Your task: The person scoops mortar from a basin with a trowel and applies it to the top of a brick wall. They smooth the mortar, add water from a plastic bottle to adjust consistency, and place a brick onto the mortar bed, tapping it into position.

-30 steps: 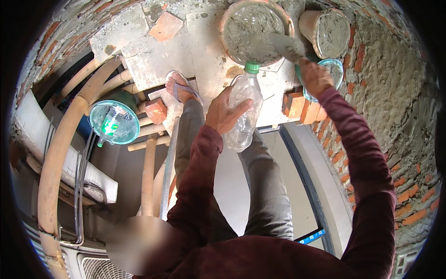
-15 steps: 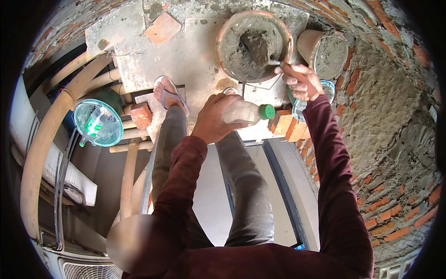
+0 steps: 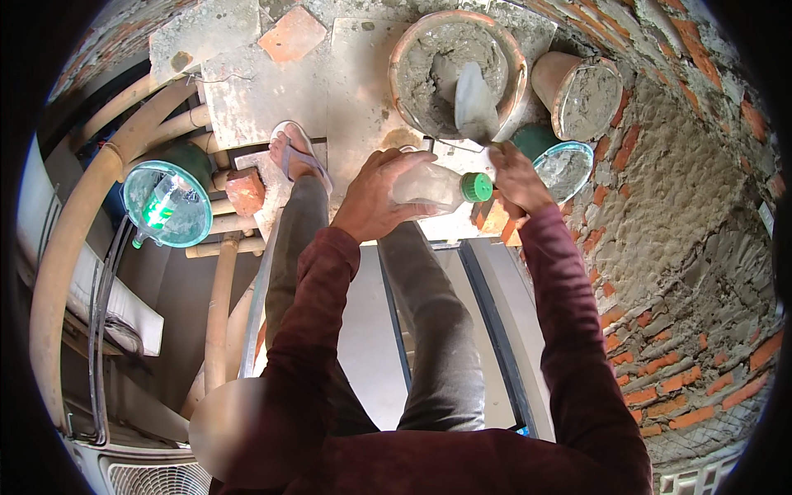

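Note:
My left hand (image 3: 375, 198) grips a clear plastic bottle (image 3: 429, 188) lying sideways, its green cap (image 3: 476, 187) pointing right. My right hand (image 3: 516, 177) is just right of the cap, fingers closed on the handle of a trowel (image 3: 474, 103). The trowel's blade rests in wet grey mortar inside a round pan (image 3: 404, 49) on the concrete slab (image 3: 264, 91) ahead of me. My sandalled foot (image 3: 293, 153) stands at the slab's edge.
A mortar-filled bucket (image 3: 577, 95) and a teal bowl (image 3: 565, 165) sit right of the pan. A rough brick wall (image 3: 676, 247) runs along the right. Bamboo poles (image 3: 219, 313), loose bricks (image 3: 245, 191) and a green bucket (image 3: 165, 202) holding a bottle are at left.
The bottle has turned from upright to sideways, cap toward my right hand. My right hand has brought the trowel from near the teal bowl into the mortar pan.

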Motion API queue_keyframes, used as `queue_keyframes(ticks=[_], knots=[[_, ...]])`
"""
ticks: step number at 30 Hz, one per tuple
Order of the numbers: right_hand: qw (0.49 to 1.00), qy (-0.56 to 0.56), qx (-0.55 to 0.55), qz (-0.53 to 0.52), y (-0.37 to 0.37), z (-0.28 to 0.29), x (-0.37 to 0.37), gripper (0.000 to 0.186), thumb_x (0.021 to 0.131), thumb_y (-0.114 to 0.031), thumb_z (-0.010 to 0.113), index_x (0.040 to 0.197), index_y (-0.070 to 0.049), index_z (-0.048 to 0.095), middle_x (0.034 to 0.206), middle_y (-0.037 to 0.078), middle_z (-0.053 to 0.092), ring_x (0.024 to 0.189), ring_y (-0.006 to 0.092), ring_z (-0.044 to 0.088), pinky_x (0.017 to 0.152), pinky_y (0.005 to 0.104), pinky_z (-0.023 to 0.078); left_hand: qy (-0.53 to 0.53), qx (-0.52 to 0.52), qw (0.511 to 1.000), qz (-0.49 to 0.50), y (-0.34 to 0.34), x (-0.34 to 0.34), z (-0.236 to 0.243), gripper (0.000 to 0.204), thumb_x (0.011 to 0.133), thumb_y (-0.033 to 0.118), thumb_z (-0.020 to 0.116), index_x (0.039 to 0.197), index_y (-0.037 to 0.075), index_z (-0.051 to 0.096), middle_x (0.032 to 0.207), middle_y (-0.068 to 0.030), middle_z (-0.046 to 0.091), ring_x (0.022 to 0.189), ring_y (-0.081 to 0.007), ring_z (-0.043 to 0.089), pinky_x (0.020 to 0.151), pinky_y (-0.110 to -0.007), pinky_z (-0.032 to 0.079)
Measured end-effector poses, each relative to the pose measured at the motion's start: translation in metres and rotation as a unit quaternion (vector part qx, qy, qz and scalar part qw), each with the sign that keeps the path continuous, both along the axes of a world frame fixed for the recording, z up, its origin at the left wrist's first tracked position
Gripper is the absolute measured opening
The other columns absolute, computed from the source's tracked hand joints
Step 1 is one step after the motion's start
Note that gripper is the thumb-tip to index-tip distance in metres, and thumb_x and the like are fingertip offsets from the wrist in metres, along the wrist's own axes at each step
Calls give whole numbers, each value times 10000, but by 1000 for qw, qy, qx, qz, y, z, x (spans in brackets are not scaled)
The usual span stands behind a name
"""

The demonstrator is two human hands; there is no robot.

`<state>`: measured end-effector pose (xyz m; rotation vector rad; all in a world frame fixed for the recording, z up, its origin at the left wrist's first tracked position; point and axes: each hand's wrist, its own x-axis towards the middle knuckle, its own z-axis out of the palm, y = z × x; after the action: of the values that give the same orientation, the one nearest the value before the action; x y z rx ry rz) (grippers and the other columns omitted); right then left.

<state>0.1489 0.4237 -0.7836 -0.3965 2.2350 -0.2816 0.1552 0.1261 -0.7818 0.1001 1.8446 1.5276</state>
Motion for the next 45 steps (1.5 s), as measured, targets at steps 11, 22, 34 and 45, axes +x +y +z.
queue_keyframes(ticks=[11,22,34,45], knots=[[909,125,5,397,8,54,-74,109,839,-63,519,929,-10,551,851,113,513,744,243,536,623,347,494,-2,13,999,29,-11,1,6,678,705,379,808,1288,131,568,1133,-123,583,1107,-329,503,977,-413,410],[916,-225,173,283,9,40,-98,303,903,-201,494,1118,-9,590,1120,176,608,1088,339,570,927,432,469,-108,49,902,415,-100,68,51,713,699,211,848,1261,25,451,1148,-99,567,1090,-201,542,966,-364,436],[901,-134,202,360,74,-50,-46,328,841,-149,571,1142,-20,548,1035,194,615,949,333,633,795,415,545,-3,-170,538,825,-256,130,55,442,934,303,647,1272,110,438,1224,-89,536,1076,-225,575,802,-411,558],[973,-129,115,150,7,-33,-59,361,922,-254,525,1205,-30,543,1094,215,606,986,353,590,893,418,483,-182,-5,479,859,-376,188,-118,564,952,451,567,1345,57,475,1309,-134,564,1164,-284,580,922,-393,546]])
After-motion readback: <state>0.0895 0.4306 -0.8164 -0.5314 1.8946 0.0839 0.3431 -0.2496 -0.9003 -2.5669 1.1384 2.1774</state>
